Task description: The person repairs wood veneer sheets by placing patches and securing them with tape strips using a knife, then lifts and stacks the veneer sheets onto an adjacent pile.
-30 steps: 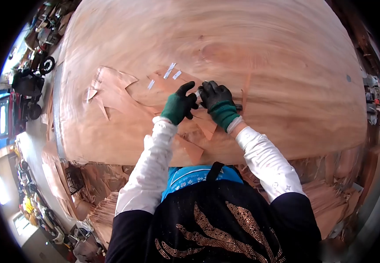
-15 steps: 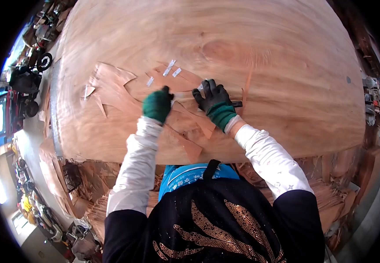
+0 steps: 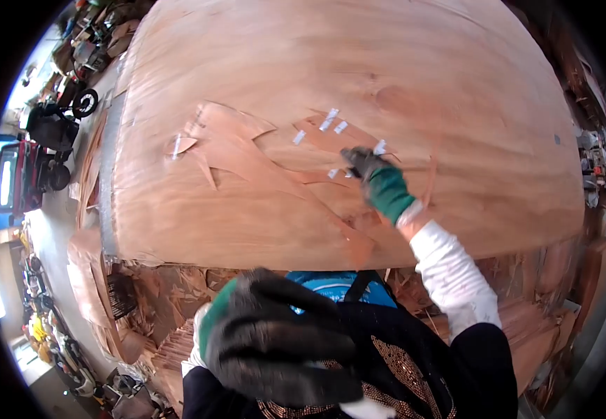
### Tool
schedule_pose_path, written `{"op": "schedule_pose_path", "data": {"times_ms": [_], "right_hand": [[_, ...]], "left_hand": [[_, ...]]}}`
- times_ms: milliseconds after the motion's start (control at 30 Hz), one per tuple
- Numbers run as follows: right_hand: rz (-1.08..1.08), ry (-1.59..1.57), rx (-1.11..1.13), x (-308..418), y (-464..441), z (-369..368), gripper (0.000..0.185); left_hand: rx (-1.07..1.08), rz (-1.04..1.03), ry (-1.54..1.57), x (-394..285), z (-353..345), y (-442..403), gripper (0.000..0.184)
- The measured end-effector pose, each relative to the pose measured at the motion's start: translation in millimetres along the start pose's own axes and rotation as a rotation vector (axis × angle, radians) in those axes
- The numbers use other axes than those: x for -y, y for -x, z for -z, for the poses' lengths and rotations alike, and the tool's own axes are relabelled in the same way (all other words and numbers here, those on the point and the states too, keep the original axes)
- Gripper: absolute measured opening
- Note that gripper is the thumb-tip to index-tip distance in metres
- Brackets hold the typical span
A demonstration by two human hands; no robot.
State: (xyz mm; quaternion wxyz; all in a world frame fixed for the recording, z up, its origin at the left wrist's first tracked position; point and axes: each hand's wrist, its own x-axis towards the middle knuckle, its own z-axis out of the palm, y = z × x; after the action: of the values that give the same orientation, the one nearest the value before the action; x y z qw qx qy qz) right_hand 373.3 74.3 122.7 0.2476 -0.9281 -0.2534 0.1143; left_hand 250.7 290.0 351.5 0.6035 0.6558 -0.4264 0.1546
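Observation:
My left hand [image 3: 282,342], in a green and black glove, is raised close to the camera in front of my chest. Its fingers are bent, and a white strip [image 3: 369,409] shows at the fingertips. My right hand [image 3: 376,174], gloved alike, rests on the wood sheet with its fingers drawn together; blur hides what they hold, if anything. Beside it lies a thin veneer piece [image 3: 327,133] bearing several short pieces of white tape [image 3: 329,119]. A larger, jagged veneer piece [image 3: 229,143] spreads to the left, its narrow tail running toward the sheet's near edge.
The broad wood sheet [image 3: 247,223] fills the worktop. Below its near edge are stacked veneer and scraps [image 3: 170,279]. A dark plastic crate [image 3: 121,297] stands at the lower left. Farther left are a parked motorbike [image 3: 51,126] and a red vehicle [image 3: 13,178].
My left hand has left the veneer and come up close to the camera. My right hand has shifted slightly down and right in view, its fingers now drawn in. The view has turned slightly.

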Motion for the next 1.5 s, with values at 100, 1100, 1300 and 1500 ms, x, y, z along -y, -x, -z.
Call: {"op": "schedule_pose_path", "data": {"times_ms": [100, 1100, 1300, 1500], "right_hand": [[0.151, -0.111, -0.152, 38, -7, -83, 0.047], [-0.23, 0.18, -0.431, -62, 386, 178, 0.012], [-0.514, 0.157, -0.326, -134, 544, 213, 0.011], [-0.546, 0.387, -0.472, -175, 599, 229, 0.011]], "left_hand": [[-0.113, 0.083, 0.15, -23, 15, 16, 0.021], [0.5, 0.131, -0.274, -12, -259, -81, 0.074], [0.959, 0.194, -0.34, 84, -382, -79, 0.08], [1.214, 0.367, 0.07, 119, -478, -91, 0.071]]}}
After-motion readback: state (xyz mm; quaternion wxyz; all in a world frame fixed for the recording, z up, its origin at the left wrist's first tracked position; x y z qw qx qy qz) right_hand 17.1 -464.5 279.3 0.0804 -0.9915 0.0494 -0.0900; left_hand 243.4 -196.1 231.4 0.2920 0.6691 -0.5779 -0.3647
